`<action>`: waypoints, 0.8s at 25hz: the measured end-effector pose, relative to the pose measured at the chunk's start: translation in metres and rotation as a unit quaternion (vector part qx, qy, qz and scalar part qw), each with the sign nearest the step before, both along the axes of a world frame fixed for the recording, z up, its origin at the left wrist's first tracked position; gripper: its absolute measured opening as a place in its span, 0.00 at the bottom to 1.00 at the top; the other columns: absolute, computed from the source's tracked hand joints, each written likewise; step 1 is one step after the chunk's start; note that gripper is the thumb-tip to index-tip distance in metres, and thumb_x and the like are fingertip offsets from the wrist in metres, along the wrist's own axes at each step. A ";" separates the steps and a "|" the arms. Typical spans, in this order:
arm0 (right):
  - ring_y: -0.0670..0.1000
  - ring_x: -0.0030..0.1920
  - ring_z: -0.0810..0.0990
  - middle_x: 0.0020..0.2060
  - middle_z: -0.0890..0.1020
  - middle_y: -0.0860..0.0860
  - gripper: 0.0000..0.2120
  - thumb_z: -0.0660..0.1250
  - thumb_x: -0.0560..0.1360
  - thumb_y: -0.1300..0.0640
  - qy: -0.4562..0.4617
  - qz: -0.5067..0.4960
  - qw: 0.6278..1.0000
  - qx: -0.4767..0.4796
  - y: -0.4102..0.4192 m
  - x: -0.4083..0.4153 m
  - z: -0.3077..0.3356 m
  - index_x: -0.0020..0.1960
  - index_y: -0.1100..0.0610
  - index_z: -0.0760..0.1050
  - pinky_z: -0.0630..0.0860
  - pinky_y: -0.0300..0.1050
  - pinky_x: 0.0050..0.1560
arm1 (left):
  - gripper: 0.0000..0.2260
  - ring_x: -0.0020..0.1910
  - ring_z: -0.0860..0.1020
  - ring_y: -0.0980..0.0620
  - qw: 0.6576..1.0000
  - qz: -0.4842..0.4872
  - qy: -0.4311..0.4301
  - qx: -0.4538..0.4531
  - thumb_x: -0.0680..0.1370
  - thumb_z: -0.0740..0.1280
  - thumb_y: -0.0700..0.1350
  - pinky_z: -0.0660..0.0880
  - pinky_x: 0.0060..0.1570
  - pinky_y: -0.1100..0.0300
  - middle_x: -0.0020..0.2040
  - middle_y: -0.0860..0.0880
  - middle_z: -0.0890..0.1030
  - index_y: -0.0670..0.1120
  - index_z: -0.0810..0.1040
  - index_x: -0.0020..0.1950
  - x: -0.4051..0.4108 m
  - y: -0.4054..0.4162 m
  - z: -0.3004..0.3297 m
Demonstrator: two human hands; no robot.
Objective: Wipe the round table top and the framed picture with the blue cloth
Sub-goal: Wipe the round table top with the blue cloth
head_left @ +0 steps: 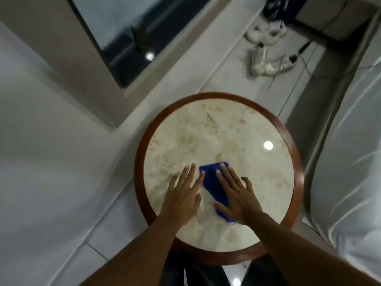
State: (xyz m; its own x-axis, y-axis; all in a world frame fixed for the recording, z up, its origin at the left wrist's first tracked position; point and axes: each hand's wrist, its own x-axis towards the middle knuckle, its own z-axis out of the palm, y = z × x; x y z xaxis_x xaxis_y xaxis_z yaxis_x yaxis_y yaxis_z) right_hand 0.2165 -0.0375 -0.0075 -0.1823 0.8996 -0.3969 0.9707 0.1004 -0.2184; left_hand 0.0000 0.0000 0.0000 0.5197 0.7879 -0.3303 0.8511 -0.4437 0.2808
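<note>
stage: wiping under way | right hand (237,195) flat, fingers spread, pressing folded blue cloth (213,186) on round marble-topped, wood-rimmed bench (206,131) | left hand (182,195) flat, empty, beside cloth | framed picture: unseen, judged pending

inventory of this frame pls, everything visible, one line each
round table: 1, cream marble-look top with dark red-brown wooden rim, centre
blue cloth: 1, blue, flat on the table top, near side
sneakers: several, white, on the floor beyond the table; blurred, count unclear
bedding: 1, white, right edge
floor: pale tiles
dark glass panel: 1, upper left, could be a window or the framed picture
left hand: 1, flat on the table beside the cloth, index fingertip at the cloth's edge
right hand: 1, spread flat, pressing on the cloth
</note>
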 end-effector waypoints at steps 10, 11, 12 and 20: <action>0.54 0.81 0.49 0.81 0.52 0.53 0.29 0.47 0.84 0.44 -0.008 -0.038 0.992 0.121 -0.008 -0.007 -0.075 0.81 0.54 0.52 0.52 0.50 0.76 | 0.29 0.81 0.55 0.42 0.992 -0.023 0.014 0.121 0.83 0.58 0.55 0.56 0.77 0.38 0.82 0.41 0.55 0.49 0.56 0.82 0.027 0.007 -0.084; 0.54 0.81 0.51 0.81 0.54 0.53 0.28 0.48 0.84 0.45 0.005 -0.052 0.991 0.122 -0.007 -0.011 -0.070 0.81 0.54 0.53 0.53 0.49 0.75 | 0.29 0.81 0.56 0.42 0.993 -0.024 0.018 0.118 0.82 0.60 0.55 0.56 0.76 0.38 0.82 0.41 0.56 0.49 0.57 0.82 0.027 0.010 -0.077; 0.54 0.81 0.52 0.81 0.55 0.53 0.28 0.48 0.84 0.45 0.024 -0.066 0.989 0.128 -0.004 -0.016 -0.063 0.81 0.54 0.55 0.53 0.47 0.75 | 0.30 0.80 0.58 0.41 0.992 -0.027 0.018 0.123 0.82 0.61 0.56 0.56 0.76 0.39 0.81 0.41 0.58 0.49 0.58 0.81 0.026 0.013 -0.068; 0.54 0.80 0.57 0.79 0.59 0.53 0.27 0.50 0.84 0.47 0.153 -0.060 0.955 0.245 0.032 -0.083 0.111 0.79 0.56 0.57 0.55 0.45 0.75 | 0.26 0.78 0.65 0.43 0.980 0.020 -0.013 0.199 0.83 0.50 0.55 0.68 0.72 0.40 0.79 0.42 0.65 0.46 0.63 0.79 -0.031 0.033 0.116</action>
State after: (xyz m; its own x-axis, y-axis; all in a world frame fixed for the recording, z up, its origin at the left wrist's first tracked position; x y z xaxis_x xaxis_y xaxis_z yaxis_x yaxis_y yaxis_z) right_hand 0.1330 -0.0055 0.1035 -0.1058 0.9854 0.1331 0.8801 0.1551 -0.4488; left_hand -0.0311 0.0326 0.1162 0.4899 0.8715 0.0194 0.8650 -0.4888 0.1137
